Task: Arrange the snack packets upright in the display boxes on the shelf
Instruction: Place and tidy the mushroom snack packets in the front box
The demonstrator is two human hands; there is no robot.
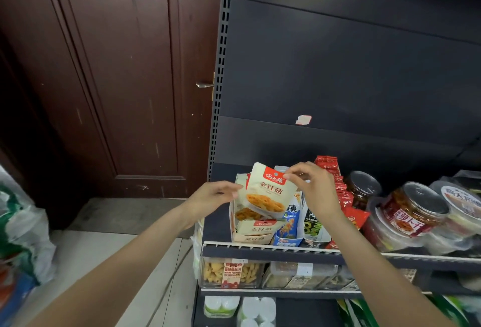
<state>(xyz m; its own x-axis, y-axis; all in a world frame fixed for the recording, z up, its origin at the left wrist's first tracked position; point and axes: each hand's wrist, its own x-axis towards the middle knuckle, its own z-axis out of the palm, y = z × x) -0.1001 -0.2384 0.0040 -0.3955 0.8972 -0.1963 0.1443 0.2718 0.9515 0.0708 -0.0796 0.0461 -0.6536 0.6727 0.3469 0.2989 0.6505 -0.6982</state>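
Cream snack packet (265,191) held above open display box (250,233) at shelf (260,244) left end. Left hand (213,196) pinches its left edge; right hand (309,183) pinches red top edge. More packets stand inside box.

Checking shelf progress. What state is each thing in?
Cream packet: held above its box, tilted.
Left hand: grips packet's left edge.
Right hand: pinches packet's top.
Cream display box: open, holding packets.
Door: closed.
Jars: lidded, tilted.
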